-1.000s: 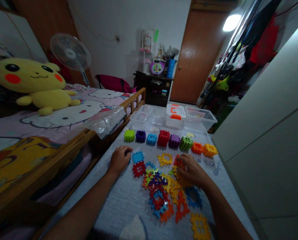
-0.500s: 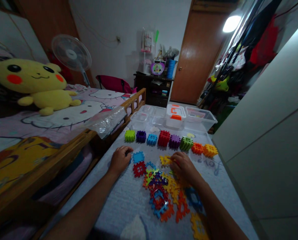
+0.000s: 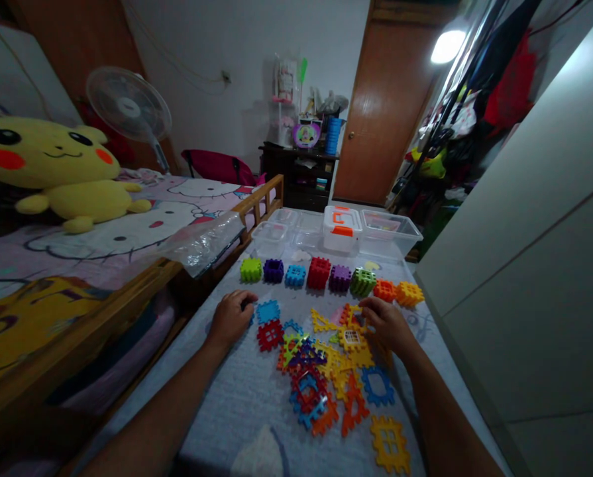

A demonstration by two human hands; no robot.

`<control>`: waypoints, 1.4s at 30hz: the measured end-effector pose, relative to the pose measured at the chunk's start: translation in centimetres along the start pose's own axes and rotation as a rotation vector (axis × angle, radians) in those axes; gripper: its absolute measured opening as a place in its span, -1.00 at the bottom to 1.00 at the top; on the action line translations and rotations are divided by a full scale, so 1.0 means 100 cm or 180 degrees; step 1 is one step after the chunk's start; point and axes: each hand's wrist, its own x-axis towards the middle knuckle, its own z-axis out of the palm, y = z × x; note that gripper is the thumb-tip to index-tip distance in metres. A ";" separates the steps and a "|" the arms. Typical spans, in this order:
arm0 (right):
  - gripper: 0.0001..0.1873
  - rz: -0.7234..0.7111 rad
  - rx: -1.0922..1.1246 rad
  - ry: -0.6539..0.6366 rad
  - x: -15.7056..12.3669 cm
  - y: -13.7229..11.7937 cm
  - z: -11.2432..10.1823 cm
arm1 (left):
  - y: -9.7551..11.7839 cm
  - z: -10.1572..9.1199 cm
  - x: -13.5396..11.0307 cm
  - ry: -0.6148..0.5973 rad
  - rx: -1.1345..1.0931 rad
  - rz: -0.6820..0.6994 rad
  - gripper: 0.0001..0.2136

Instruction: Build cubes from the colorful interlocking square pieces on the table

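Observation:
My left hand point(image 3: 230, 319) rests on the cloth-covered table with loosely curved fingers, thumb apart from them. A bit of blue tile shows at its fingertips, beside a light blue square tile point(image 3: 268, 311) and a red window tile point(image 3: 270, 336). My right hand point(image 3: 386, 326) is closed, its fingertips on the edge of a yellow notched tile point(image 3: 354, 319) that overlaps an orange-red one. Left of it lies a yellow triangular frame point(image 3: 322, 321). Nearer me spreads a loose pile of plastic interlocking tiles point(image 3: 333, 361), with a blue frame tile point(image 3: 377, 386) and a yellow window tile point(image 3: 390, 445) at its right.
Behind the hands stands a row of stacked tiles by colour, including a red stack point(image 3: 319, 273) and a green stack point(image 3: 363, 282). Clear bins point(image 3: 390, 228) and a lidded box point(image 3: 342, 232) line the far end. A wooden bed rail point(image 3: 147, 281) borders the left.
My right hand has moved right, leaving the yellow triangular frame and reaching another yellow tile. Tiles it covered now show. My left hand stays in place; the view has shifted slightly.

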 end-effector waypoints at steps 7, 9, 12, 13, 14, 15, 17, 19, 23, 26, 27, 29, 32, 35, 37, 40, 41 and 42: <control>-0.60 -0.0282 -0.0706 -0.0353 -0.005 0.003 -0.004 | 0.001 -0.001 0.000 -0.0036 -0.0020 0.0001 -0.80; -0.57 -0.0308 -0.0782 -0.0423 -0.006 0.003 -0.004 | 0.001 -0.001 0.000 -0.0035 -0.0032 -0.0004 -0.80; -0.59 -0.0312 -0.0802 -0.0499 -0.005 0.002 -0.002 | 0.000 0.000 0.000 -0.0039 -0.0033 0.0007 -0.79; -0.59 -0.0303 -0.0785 -0.0483 -0.005 0.002 -0.001 | -0.001 0.000 0.000 -0.0045 -0.0029 0.0005 -0.79; -0.58 -0.0304 -0.0757 -0.0446 -0.005 0.002 -0.001 | -0.001 0.000 0.000 -0.0047 -0.0025 0.0003 -0.78; -0.57 -0.0319 -0.0718 -0.0397 -0.005 0.001 -0.002 | -0.002 0.000 0.000 -0.0047 -0.0023 -0.0001 -0.78; -0.55 -0.0416 -0.0598 -0.0370 -0.007 -0.002 -0.006 | -0.002 0.000 0.000 -0.0039 -0.0029 -0.0008 -0.79; -0.51 -0.0551 -0.0460 -0.0510 -0.010 -0.008 -0.011 | -0.001 0.000 0.000 -0.0027 -0.0033 -0.0014 -0.79; -0.47 -0.0697 -0.0479 -0.1159 -0.020 -0.026 -0.019 | 0.000 -0.001 0.000 -0.0059 -0.0011 -0.0009 -0.80; -0.48 -0.0729 -0.0678 -0.1371 -0.023 -0.037 -0.019 | 0.001 -0.002 0.000 -0.0065 -0.0001 -0.0016 -0.80; -0.47 -0.0720 -0.0742 -0.1388 -0.023 -0.039 -0.018 | 0.001 -0.002 0.000 -0.0056 0.0002 -0.0024 -0.80; -0.44 -0.0685 -0.0837 -0.1431 -0.023 -0.040 -0.017 | 0.001 -0.002 0.000 -0.0050 0.0003 -0.0030 -0.79; -0.40 -0.0648 -0.0878 -0.1476 -0.022 -0.040 -0.015 | 0.000 -0.001 0.000 -0.0042 -0.0009 -0.0010 -0.79; -0.35 -0.0600 -0.0885 -0.1525 -0.021 -0.041 -0.015 | -0.001 -0.001 0.000 -0.0025 -0.0012 0.0005 -0.79; -0.33 -0.0574 -0.0892 -0.1592 -0.022 -0.044 -0.016 | -0.002 0.000 0.000 -0.0028 0.0001 -0.0008 -0.77; -0.33 -0.0591 -0.0888 -0.1637 -0.023 -0.048 -0.017 | -0.002 0.001 0.000 -0.0039 0.0011 -0.0006 -0.76; -0.34 -0.0596 -0.0886 -0.1634 -0.023 -0.049 -0.018 | -0.002 0.001 0.000 -0.0039 0.0009 0.0000 -0.76; -0.34 -0.0595 -0.0884 -0.1628 -0.023 -0.050 -0.018 | -0.002 0.001 0.000 -0.0039 0.0007 0.0006 -0.76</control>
